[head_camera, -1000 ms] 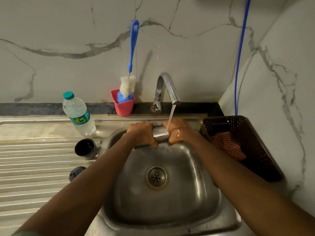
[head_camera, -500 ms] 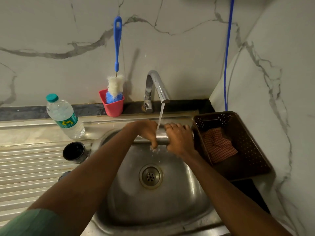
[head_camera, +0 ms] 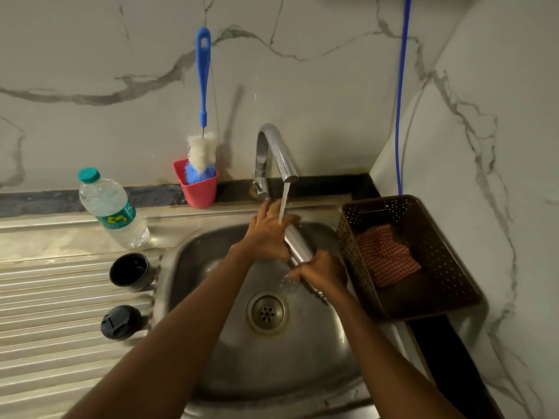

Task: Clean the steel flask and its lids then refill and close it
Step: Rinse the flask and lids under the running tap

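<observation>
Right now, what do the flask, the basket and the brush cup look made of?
The flask looks like brushed stainless steel: grey satin sheen. The basket seems moulded brown plastic, by its perforated walls. The cup is probably matte pink plastic, uniform colour.

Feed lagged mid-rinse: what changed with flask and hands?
The cylindrical steel flask swung from crosswise under the curved chrome tap to a diagonal, far end in the stream. The right hand keeps gripping its now lower end; the left hand lies over the upper part, fingers extended. Water still runs; the black cup lid and black stopper stay put.
</observation>
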